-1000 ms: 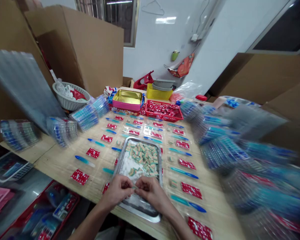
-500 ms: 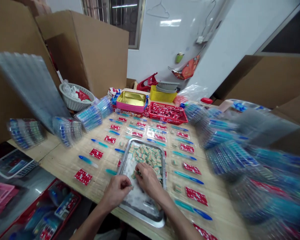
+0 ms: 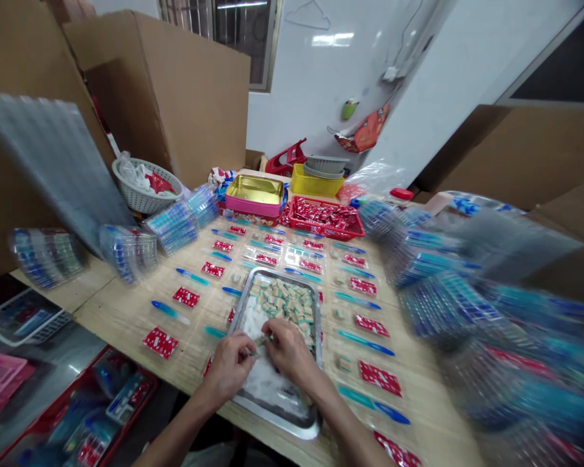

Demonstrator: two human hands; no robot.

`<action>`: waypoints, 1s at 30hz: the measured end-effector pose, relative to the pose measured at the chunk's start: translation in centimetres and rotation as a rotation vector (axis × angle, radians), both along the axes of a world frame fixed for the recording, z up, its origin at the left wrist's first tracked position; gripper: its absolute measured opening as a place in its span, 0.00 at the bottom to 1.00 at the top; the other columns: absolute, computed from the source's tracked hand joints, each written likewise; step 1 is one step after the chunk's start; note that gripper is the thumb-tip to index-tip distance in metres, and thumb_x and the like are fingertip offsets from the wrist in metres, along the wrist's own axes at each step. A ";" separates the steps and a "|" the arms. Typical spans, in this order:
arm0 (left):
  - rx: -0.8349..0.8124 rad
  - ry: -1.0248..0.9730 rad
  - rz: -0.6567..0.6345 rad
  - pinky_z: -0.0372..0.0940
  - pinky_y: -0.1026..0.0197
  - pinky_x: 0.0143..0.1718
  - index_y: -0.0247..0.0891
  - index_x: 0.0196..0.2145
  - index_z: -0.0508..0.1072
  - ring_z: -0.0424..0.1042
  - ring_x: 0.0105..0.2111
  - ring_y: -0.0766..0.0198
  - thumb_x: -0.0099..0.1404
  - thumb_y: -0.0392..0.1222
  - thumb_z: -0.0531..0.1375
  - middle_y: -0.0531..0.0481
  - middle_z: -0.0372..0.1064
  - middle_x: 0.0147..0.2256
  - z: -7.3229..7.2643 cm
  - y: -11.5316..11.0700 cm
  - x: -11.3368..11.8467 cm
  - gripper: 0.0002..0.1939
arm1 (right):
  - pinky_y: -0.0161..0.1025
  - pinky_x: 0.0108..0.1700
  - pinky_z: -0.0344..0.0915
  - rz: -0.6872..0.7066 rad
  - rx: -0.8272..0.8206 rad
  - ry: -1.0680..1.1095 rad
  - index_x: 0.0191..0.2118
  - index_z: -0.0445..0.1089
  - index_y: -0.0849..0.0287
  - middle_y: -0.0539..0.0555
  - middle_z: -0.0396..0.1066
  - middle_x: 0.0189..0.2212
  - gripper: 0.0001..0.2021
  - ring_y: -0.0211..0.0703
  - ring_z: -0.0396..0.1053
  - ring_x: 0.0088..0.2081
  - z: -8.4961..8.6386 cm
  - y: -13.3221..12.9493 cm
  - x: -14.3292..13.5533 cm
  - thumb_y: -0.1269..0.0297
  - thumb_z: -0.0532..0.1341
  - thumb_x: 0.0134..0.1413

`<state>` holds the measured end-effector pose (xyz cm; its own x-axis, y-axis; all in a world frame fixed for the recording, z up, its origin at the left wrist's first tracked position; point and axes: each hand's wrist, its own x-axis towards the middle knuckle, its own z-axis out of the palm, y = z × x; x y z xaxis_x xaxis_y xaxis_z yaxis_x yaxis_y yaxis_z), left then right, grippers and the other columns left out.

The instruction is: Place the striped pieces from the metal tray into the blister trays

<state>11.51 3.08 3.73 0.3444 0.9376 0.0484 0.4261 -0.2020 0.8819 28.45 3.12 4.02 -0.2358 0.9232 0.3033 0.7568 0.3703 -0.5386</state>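
L hand [image 3: 228, 364] has come up twd R hand [image 3: 291, 351], fingertips closer than half a sec ago; R hand abt same spot. L thumb + index pinch 1 small pc [image 3: 255, 354], just L of R fingertips, over tray [image 3: 241, 303]. Can't tell if R grips a pc. Loose pcs [image 3: 292, 301], too many to count, fill tray's far end. Outer column R of tray: 5 red pkts [image 3: 379, 378]. Table's [image 3: 102, 314] far edge: 1 pink tin [image 3: 252, 205], 1 red basket [image 3: 321, 231], 1 yellow basket [image 3: 316, 187].
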 end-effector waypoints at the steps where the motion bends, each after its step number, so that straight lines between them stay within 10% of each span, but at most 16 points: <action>1: -0.008 -0.017 0.000 0.58 0.65 0.28 0.34 0.25 0.71 0.65 0.23 0.69 0.50 0.28 0.56 0.49 0.68 0.34 0.0 0.0 0.0 0.06 | 0.38 0.38 0.57 0.003 0.006 0.011 0.32 0.64 0.59 0.50 0.66 0.28 0.13 0.42 0.64 0.33 0.1 -0.1 0.1 0.84 0.56 0.41; 14: 0.142 0.212 -0.254 0.59 0.61 0.37 0.36 0.28 0.71 0.68 0.33 0.61 0.54 0.27 0.55 0.49 0.71 0.29 1.7 -2.2 0.6 0.08 | 0.36 0.37 0.59 0.146 -0.119 0.000 0.39 0.64 0.57 0.51 0.67 0.34 0.15 0.42 0.67 0.37 2.3 -5.4 1.9 0.83 0.54 0.49; 30: 0.105 0.185 -0.358 0.59 0.60 0.40 0.39 0.31 0.71 0.68 0.36 0.60 0.54 0.26 0.54 0.49 0.71 0.32 0.0 -4.2 0.8 0.11 | 0.37 0.40 0.59 0.035 -0.231 0.123 0.37 0.64 0.58 0.52 0.66 0.35 0.17 0.44 0.65 0.40 -0.2 -8.5 1.5 0.85 0.54 0.44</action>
<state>12.30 -1.09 3.68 0.6594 0.7505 0.0434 0.4625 -0.4505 0.7636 29.98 -5.35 3.81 -0.2429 0.9634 0.1138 0.6693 0.2513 -0.6992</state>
